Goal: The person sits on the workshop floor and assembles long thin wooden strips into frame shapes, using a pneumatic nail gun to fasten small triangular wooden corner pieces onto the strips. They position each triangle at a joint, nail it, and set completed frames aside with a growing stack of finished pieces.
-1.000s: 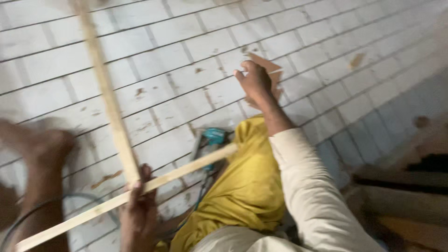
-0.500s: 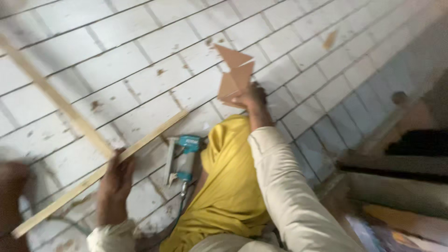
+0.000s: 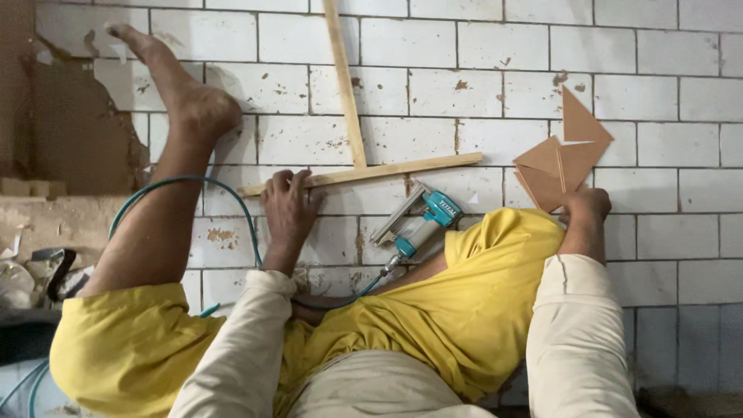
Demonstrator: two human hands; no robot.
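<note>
The joined wooden strips (image 3: 364, 166) lay flat on the white tiled floor (image 3: 681, 93), one long strip running away from the person and a shorter one crossing its near end to make a T. The left hand (image 3: 290, 203) pressed down on the left part of the crosspiece, its grip closed over the wood with fingers spread along it, apparently to keep the joint from shifting. The right hand (image 3: 584, 205) rested on the near edge of a small stack of brown triangular plywood pieces (image 3: 561, 166), just right of the crosspiece's end; whether its grip was pinching them or only touching could not be told. A teal pneumatic nailer (image 3: 418, 220) lay between the hands, close to the joint, its hose (image 3: 178, 182) looping round the bare left leg (image 3: 174, 147). The yellow-clad knees (image 3: 464, 310) flanked the work.
</note>
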